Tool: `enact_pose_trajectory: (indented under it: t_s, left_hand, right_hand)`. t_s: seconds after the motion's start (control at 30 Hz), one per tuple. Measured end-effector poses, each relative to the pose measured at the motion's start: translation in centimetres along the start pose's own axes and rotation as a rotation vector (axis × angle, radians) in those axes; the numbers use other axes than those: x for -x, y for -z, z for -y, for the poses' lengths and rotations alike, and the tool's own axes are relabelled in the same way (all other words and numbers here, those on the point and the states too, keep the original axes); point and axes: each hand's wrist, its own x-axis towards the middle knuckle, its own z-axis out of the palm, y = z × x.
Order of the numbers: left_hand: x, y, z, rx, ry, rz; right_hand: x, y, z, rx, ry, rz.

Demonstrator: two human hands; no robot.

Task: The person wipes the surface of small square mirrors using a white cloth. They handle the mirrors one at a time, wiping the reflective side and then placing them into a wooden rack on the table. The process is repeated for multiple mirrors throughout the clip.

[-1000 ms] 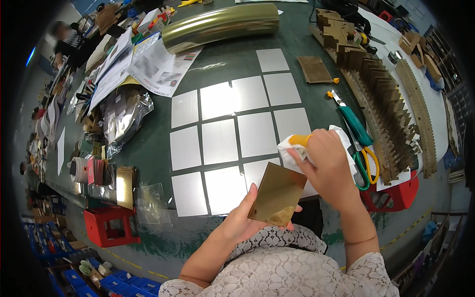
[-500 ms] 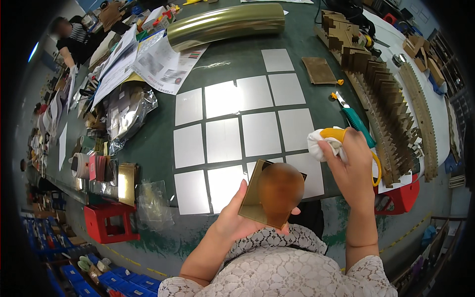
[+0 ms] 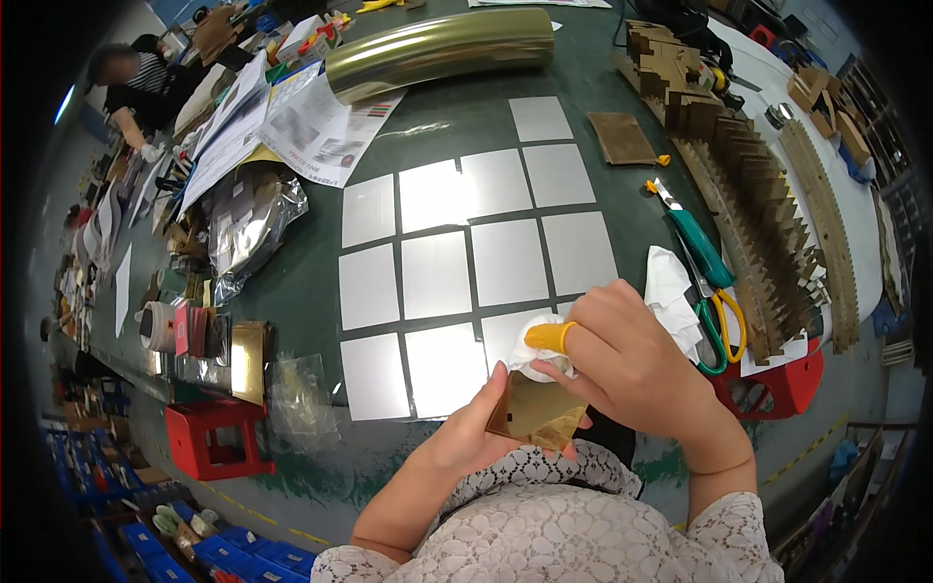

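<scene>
In my left hand (image 3: 476,437) is a shiny gold mirror-like panel (image 3: 536,413), tilted near the table's front edge, thumb along its left side. My right hand (image 3: 632,355), a yellow finger cot on one finger, pinches a crumpled white cloth (image 3: 539,350). The cloth presses against the panel's upper part. Beyond the hands, several silver-white square plates (image 3: 510,262) lie in rows on the dark green table. Part of the nearest row is hidden behind my hands. Another white cloth or tissue (image 3: 671,296) lies right of my right hand, beside green-handled scissors (image 3: 711,335).
A teal utility knife (image 3: 700,243) and a brown flat pad (image 3: 622,139) lie at the right, before notched brown cardboard strips (image 3: 748,194). At the back rests a gold foil roll (image 3: 442,53). Papers (image 3: 311,126) and a plastic bag (image 3: 255,228) sit left. Red stools (image 3: 216,437) stand below.
My right hand has moved left and down with the white cloth, from beside the panel onto it. The panel has tilted, and the scissors and second white cloth are now uncovered.
</scene>
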Motion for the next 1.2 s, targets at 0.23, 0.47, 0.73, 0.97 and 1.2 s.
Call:
enact_pose_trajectory:
  t_s: [0.23, 0.47, 0.73, 0.97, 1.2]
  left_hand:
    - [0.2, 0.3, -0.1, 0.022, -0.011, -0.035]
    - [0.5, 0.2, -0.6, 0.039, -0.047, -0.083]
    - [0.2, 2.2, -0.4, 0.174, -0.071, 0.032]
    - [0.4, 1.9, -0.7, 0.195, -0.122, 0.094]
    - [0.4, 1.6, -0.6, 0.207, -0.119, 0.063]
  right_hand:
    - [1.1, 0.8, -0.2, 0.017, -0.053, 0.048]
    - [2.6, 1.7, -0.2, 0.083, -0.135, 0.099]
    - [3.9, 2.9, 0.0, 0.101, -0.198, 0.072]
    - [4.6, 3.5, 0.2, 0.149, -0.237, -0.036]
    - [4.5, 3.2, 0.7, 0.085, -0.208, -0.077]
